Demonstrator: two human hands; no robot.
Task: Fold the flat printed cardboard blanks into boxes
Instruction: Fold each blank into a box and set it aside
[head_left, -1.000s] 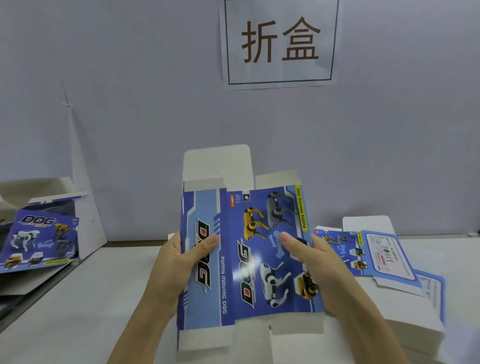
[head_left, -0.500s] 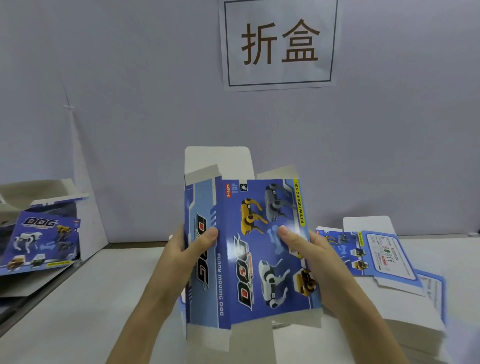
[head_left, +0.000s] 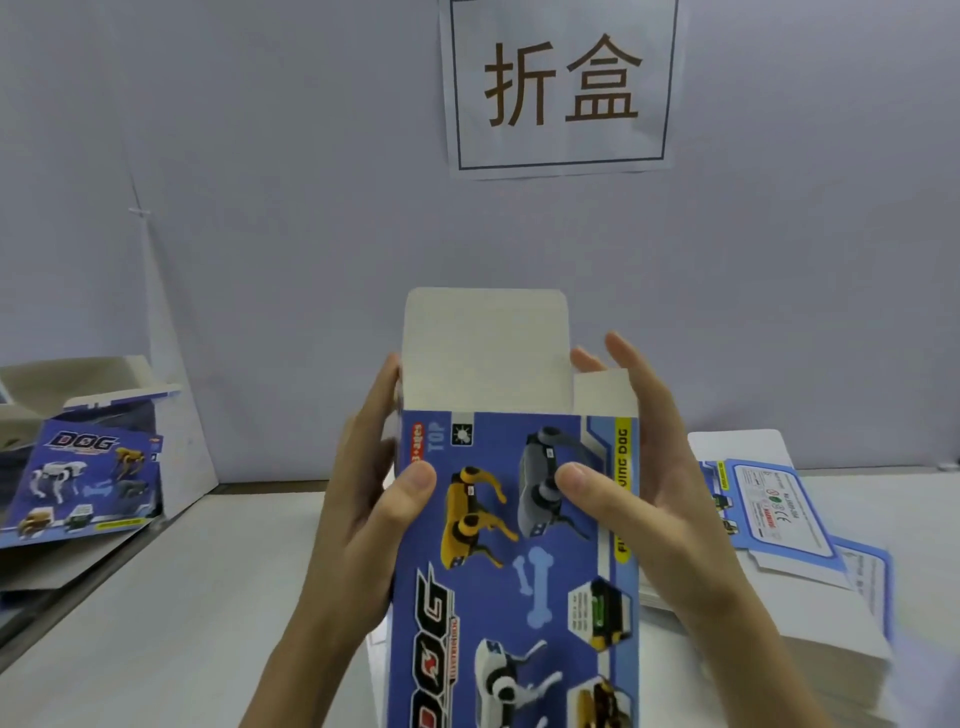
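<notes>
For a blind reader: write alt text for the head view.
A person's left hand and right hand hold a blue printed box upright over a white table, its top flap open. More flat blanks are stacked at right; a sign hangs on the wall.

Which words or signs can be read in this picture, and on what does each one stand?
"折盒": paper sign on the wall.
"DOG": held box, front.
"TOP": same box, upper left.
"VING DOG": yellow strip on that box, the rest hidden.
"DOG": left box.
Label on the blanks at right: too small to read.
Red tag beside "TOP": blurred.
</notes>
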